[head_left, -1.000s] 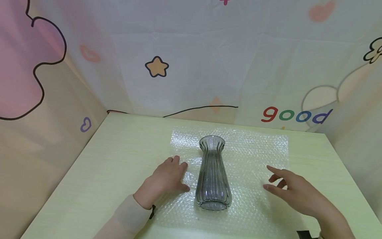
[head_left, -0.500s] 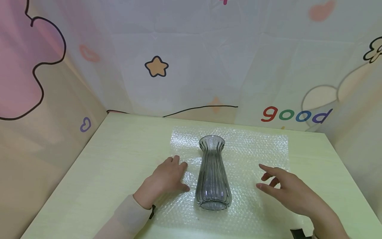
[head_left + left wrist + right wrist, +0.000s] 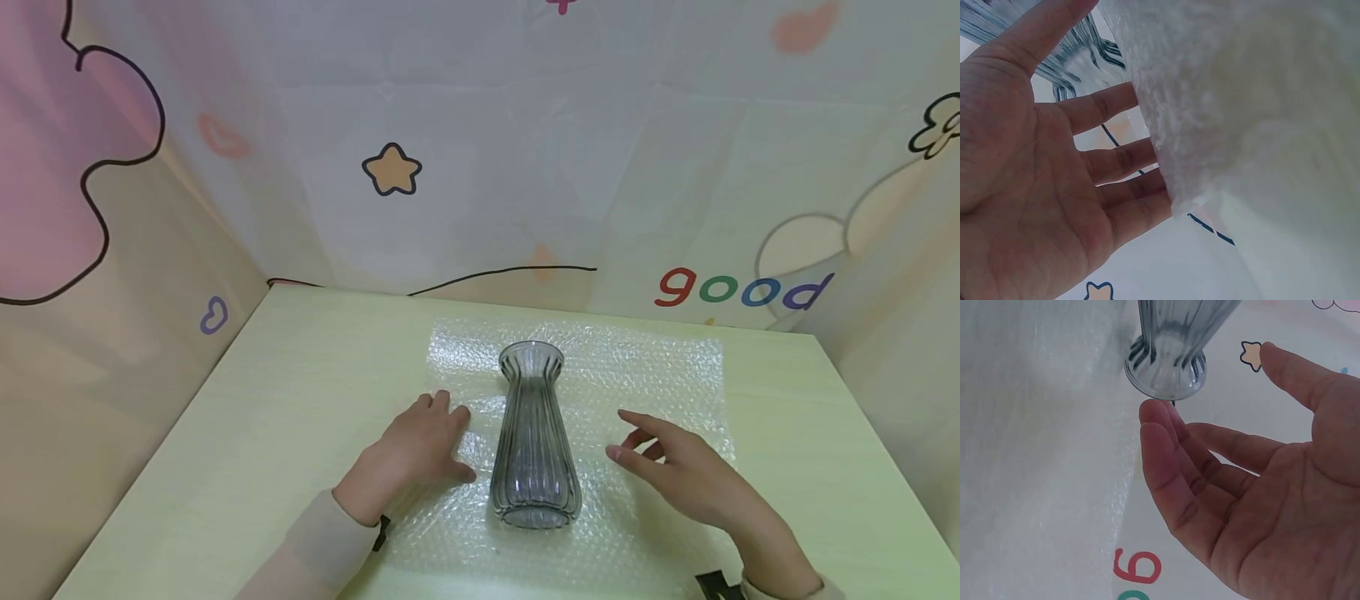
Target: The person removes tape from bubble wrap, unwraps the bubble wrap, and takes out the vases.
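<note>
Grey, ribbed glass forms the vase [image 3: 536,450], which lies on its side on a sheet of bubble wrap [image 3: 637,375] spread over the pale worktop [image 3: 300,375]. Its flared mouth points to 12 o'clock and its broad base to 6. The left hand [image 3: 411,446] is at 9 o'clock from the vase, at the sheet's edge, with its fingers and thumb apart; in the left wrist view the wrap hides the fingertips. The right hand [image 3: 678,477] is over the wrap between 3 and 4 o'clock, its fingers and thumb parted and bent a little, clear of the glass. Neither of the 2 hands touches the vase. A light sleeve [image 3: 307,542] covers the left forearm at 8 o'clock. Behind the worktop is a printed cloth [image 3: 487,192], with an orange star [image 3: 392,170] at 11 o'clock from the vase and the 4 coloured letters of "good" [image 3: 711,289] at 2 o'clock.
</note>
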Demonstrator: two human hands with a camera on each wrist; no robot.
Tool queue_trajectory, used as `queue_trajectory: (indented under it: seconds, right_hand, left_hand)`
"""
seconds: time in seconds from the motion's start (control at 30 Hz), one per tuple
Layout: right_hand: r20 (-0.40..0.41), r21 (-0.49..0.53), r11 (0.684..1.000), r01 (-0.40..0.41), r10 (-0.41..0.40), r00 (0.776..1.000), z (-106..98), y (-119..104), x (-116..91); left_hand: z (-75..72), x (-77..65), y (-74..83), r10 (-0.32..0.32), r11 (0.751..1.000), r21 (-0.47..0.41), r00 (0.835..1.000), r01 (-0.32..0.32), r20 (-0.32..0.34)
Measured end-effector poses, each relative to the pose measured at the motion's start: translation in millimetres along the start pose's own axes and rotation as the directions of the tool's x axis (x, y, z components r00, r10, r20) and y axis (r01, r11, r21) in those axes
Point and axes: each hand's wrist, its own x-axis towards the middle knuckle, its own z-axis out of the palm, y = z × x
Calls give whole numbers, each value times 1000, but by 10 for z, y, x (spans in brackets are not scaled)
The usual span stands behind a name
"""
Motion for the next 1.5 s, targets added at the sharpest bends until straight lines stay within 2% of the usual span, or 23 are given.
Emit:
queue_trajectory:
  seconds: [0.23, 0.57, 0.73, 0.87, 1.0, 1.2, 1.33, 1.5]
  right_hand:
    - [3, 37, 999, -8, 8, 1000, 93, -36, 82]
    - [7, 65, 998, -2, 1, 1000, 155, -91, 157]
    - [7, 78, 997, 13, -13, 1000, 163, -94, 151]
    - [1, 71, 997, 16, -16, 1000, 164, -87, 150]
    - [4, 89, 996, 3, -4, 1000, 180, -84, 149]
    - [15, 130, 992, -10, 9, 1000, 216, -155, 189]
    - [25, 165, 986, -26, 23, 999, 258, -202, 222]
    - [26, 182, 983, -31, 27, 999, 318, -240, 259]
  left_hand:
    - [4, -3, -26, 10, 999, -37, 1000, -10, -4]
    - [27, 11, -166, 11, 986, -168, 1000, -13, -17]
    - [-1, 13, -212, -15, 976, -216, 999, 7, -35]
    - [-67, -9, -188, -36, 968, -249, 997, 19, -66]
    - [-149, -23, -85, -26, 947, -322, 998, 6, -58]
    - [-264, 14, 91, -12, 895, -446, 999, -4, -33]
    - [-275, 55, 164, -23, 862, -507, 1000, 13, -13]
    - [-253, 98, 236, 3, 820, -572, 1000, 1, 5]
